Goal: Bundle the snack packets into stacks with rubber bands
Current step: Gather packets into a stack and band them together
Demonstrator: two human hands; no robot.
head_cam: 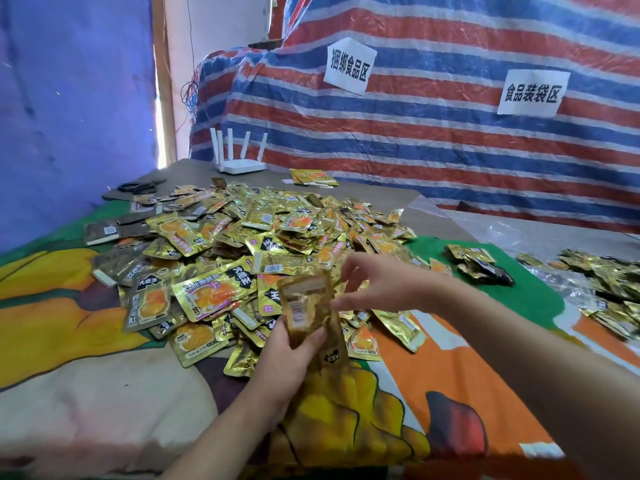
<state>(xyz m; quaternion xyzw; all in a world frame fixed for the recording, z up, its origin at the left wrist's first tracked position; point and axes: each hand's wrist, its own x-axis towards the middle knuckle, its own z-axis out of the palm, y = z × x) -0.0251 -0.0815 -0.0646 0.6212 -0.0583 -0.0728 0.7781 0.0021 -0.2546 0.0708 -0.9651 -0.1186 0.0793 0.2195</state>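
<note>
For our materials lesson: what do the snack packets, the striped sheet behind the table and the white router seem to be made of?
Snack packets: likely metallised plastic film, glossy; they glint gold and crinkle.
Striped sheet: probably woven plastic tarpaulin with a slight sheen; it shows fine creases and a frayed edge at the left.
Router: apparently hard moulded plastic, smooth and matte white, with stiff upright antennas.

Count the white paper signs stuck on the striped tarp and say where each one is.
2. One paper sign sits upper middle on the striped tarp; the other paper sign is lower, to its right. More may lie outside the view.
</note>
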